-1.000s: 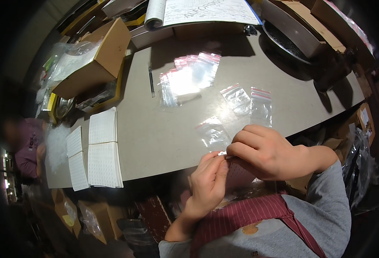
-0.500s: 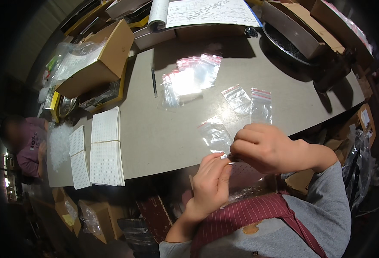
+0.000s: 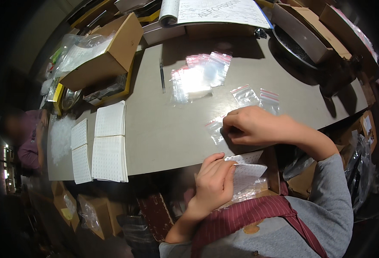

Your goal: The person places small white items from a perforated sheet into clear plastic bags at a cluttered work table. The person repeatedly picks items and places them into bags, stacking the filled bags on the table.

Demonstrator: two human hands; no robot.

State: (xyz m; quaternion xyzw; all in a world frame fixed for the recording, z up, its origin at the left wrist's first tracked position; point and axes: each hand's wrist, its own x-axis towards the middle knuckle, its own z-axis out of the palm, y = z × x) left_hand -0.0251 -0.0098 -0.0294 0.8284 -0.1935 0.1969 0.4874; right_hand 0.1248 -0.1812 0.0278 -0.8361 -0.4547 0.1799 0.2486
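My left hand is closed on a folded sheet of small printed labels, held off the table's near edge. One white flap sticks out to the right of my fingers, with another printed part behind it. My right hand reaches over a small clear zip bag with a red strip, its fingers bent together and pressed down at the bag. Whatever lies under those fingertips is hidden. Just beyond that hand lie a second zip bag and a third zip bag, both partly covered by it.
Farther back is a fanned pile of zip bags, with a black pen to its left. Banded stacks of label sheets lie at left, near loose clear pieces. Cardboard boxes and a round pan border the table.
My right hand has moved from beside my left hand up and forward onto the nearest zip bag. The label sheet in my left hand now shows more. The view has shifted slightly.
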